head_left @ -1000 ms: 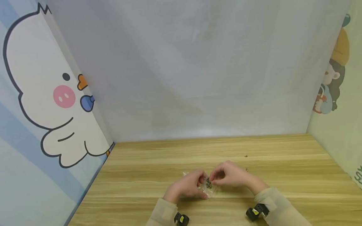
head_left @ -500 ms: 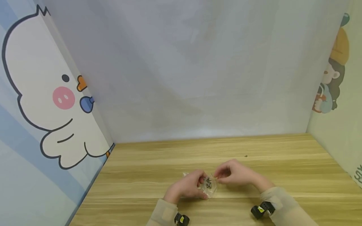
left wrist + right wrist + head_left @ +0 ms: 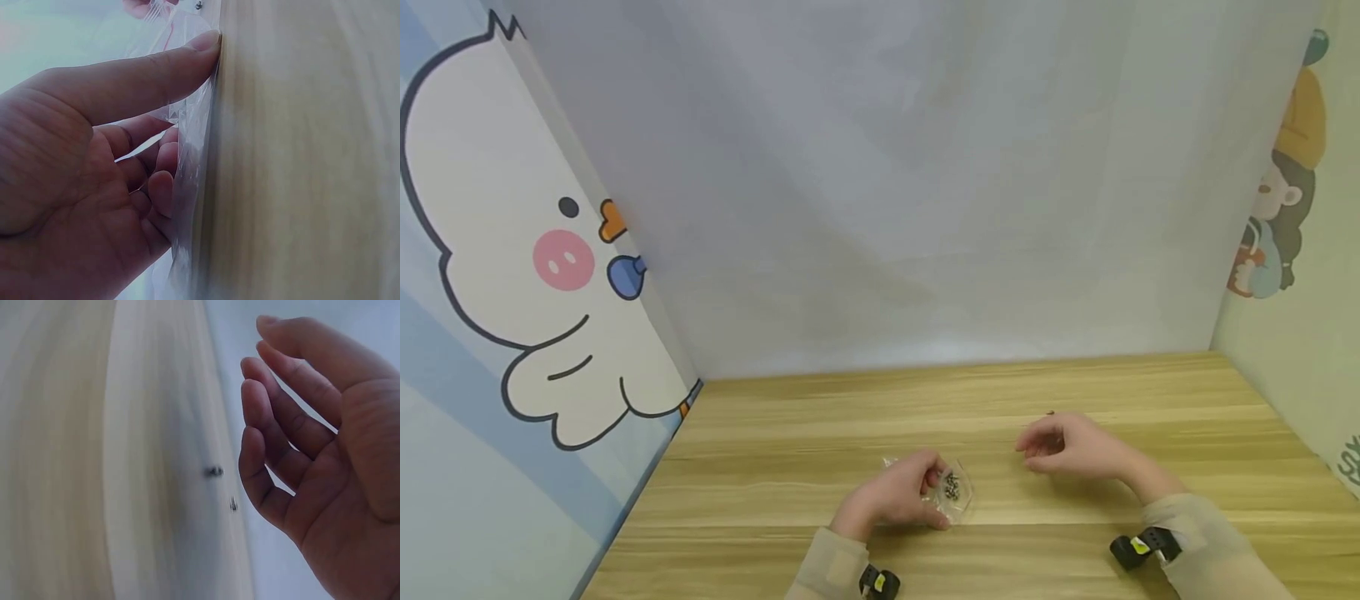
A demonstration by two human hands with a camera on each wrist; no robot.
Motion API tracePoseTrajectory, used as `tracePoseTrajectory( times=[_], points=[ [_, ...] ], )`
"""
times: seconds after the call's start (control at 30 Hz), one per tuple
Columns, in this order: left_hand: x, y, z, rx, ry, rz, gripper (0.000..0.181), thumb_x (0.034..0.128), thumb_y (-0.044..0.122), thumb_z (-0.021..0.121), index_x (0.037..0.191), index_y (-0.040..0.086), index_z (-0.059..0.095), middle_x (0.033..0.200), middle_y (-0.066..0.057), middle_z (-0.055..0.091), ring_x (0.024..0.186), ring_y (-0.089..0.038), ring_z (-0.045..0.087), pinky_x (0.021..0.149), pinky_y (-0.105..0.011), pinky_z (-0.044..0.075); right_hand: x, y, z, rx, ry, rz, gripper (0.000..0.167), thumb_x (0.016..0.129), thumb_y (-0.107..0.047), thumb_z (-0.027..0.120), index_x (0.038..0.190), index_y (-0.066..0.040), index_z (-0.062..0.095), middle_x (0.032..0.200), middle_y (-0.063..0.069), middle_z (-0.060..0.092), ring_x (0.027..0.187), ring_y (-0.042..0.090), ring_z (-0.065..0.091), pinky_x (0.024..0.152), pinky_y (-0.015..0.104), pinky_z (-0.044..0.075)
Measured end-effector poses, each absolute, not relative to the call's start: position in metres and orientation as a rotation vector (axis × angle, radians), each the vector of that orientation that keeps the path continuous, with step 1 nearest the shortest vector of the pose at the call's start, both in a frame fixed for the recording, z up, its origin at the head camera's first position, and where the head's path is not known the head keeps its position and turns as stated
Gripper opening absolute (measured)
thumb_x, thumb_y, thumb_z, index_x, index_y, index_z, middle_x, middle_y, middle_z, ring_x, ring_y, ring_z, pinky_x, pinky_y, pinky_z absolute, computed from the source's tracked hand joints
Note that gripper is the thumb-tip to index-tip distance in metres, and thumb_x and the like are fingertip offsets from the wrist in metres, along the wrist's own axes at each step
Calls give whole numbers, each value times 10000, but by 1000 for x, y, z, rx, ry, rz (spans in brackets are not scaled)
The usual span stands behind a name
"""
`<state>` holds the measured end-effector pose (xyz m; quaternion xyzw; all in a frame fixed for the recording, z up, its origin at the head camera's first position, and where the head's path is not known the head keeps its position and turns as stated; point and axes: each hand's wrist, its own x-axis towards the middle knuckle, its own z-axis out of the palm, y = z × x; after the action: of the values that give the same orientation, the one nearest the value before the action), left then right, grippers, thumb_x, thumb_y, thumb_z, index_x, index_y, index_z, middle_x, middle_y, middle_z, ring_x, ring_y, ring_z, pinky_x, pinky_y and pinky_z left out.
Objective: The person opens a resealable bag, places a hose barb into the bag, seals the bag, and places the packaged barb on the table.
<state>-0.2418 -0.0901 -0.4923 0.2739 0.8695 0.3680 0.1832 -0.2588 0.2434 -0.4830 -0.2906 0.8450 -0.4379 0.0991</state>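
Note:
A small clear plastic zip bag (image 3: 964, 502) lies on the table with a cluster of small metal screws (image 3: 952, 486) inside. My left hand (image 3: 898, 493) holds the bag at its left side, thumb near and fingers beyond. Close up in the left wrist view, the thumb lies along the crinkled plastic (image 3: 190, 144) and the other fingers curl against it. To the right of the bag, my right hand (image 3: 1078, 448) hovers over the table, its fingers loosely bent and nothing between them. Two loose pieces like screws, one (image 3: 215, 470) blurred and another (image 3: 234, 504), lie beyond its fingertips in the right wrist view.
The wood-grain table (image 3: 790, 433) reaches back to a pale grey cloth wall (image 3: 925, 208). A printed cartoon panel (image 3: 497, 208) borders the left, and another panel (image 3: 1292, 333) the right. One loose piece (image 3: 1051, 412) shows just behind my right hand.
My right hand has moved away from the bag's mouth to the right and slightly back, its fingers parting. The left hand has stayed with the bag in nearly the same place.

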Motion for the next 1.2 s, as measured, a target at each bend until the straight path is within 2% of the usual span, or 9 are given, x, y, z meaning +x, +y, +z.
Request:
tracePoseTrajectory(
  times=[0.5, 0.67, 0.93, 1.2],
  points=[
    [-243, -92, -491, 784, 2454, 1047, 573, 719, 51, 974, 1168, 90, 620, 994, 39, 561, 888, -104, 524, 821, -251, 481, -265, 301, -490, -769, 2615, -1308, 209, 939, -79, 799, 1129, 3, 764, 1025, 48, 776, 895, 60, 684, 773, 264, 570],
    [-241, -92, -492, 794, 2455, 1050, 571, 723, 50, 974, 1166, 88, 617, 989, 28, 561, 884, -111, 525, 810, -250, 477, -269, 303, -497, -780, 2586, -1295, 225, 941, -106, 811, 1138, -10, 761, 1028, 16, 768, 902, 54, 682, 808, 261, 574],
    [-243, -92, -495, 793, 2465, 1041, 564, 731, 61, 975, 1162, 106, 615, 989, 36, 558, 880, -96, 518, 808, -245, 473, -271, 293, -501, -749, 2580, -1290, 254, 939, -158, 830, 1153, -36, 770, 1059, 12, 767, 906, 66, 677, 794, 265, 569],
    [-243, -92, -495, 791, 2459, 1055, 555, 729, 44, 975, 1148, 103, 616, 988, 32, 555, 878, -98, 514, 806, -246, 467, -273, 287, -506, -710, 2659, -1223, 237, 929, -196, 842, 1132, -87, 787, 1012, -44, 741, 861, 62, 647, 762, 271, 545]
  ],
)
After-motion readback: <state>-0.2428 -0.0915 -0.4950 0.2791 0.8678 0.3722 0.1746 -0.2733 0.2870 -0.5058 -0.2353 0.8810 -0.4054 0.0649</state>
